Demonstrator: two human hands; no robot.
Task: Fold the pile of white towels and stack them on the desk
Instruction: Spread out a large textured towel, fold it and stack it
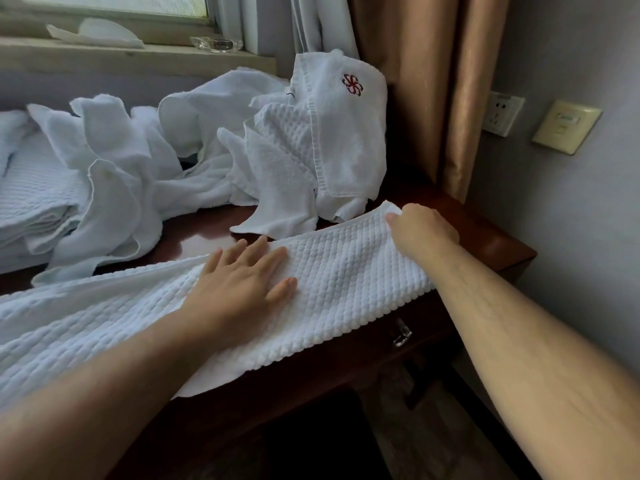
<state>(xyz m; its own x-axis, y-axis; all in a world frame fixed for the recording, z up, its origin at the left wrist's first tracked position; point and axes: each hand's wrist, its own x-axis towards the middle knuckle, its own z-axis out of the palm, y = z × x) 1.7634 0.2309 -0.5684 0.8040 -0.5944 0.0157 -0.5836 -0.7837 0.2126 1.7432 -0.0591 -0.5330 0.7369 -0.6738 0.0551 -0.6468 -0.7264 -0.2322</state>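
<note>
White waffle-weave towel (346,271) overhangs the front edge of our dark wooden desk (491,237), our left hand (239,285) flat on it, right hand (420,230) pinching its corner, crumpled white towel pile (138,161) crowding behind.

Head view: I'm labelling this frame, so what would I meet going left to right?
Folded towel stack, crumpled towel pile, left hand, towel with red emblem, right hand, wall socket, switch plate. The waffle towel spans several, so it is omitted.
</note>
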